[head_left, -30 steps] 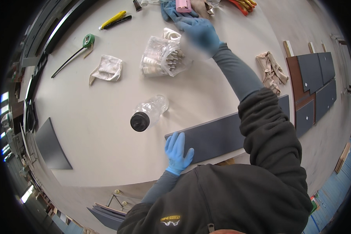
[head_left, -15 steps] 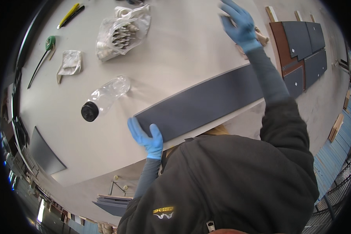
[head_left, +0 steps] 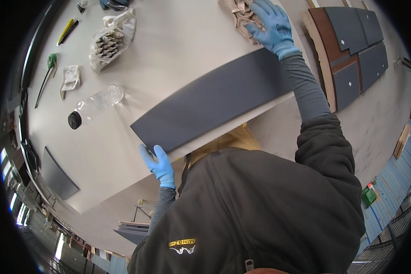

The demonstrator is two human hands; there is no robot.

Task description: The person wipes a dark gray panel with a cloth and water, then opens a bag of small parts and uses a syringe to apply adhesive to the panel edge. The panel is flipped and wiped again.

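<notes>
A long dark grey panel lies along the near edge of the pale table. My left hand, in a blue glove, is at its near left corner, thumb and fingers apart, fingertips by the edge. My right hand, gloved alike, reaches past the panel's right end. Its fingers and thumb curve over a crumpled beige cloth on the table; the fingertips' grip is partly hidden.
Left on the table are a clear bottle with a black cap, a bag of small parts, a folded white cloth, a green tape measure, a yellow cutter and a small panel. Stacked panels stand right.
The view has shifted. My right hand has come down onto the beige cloth, which now lies left of the hand rather than behind the wrist. My left hand has slid toward the panel's near corner.
</notes>
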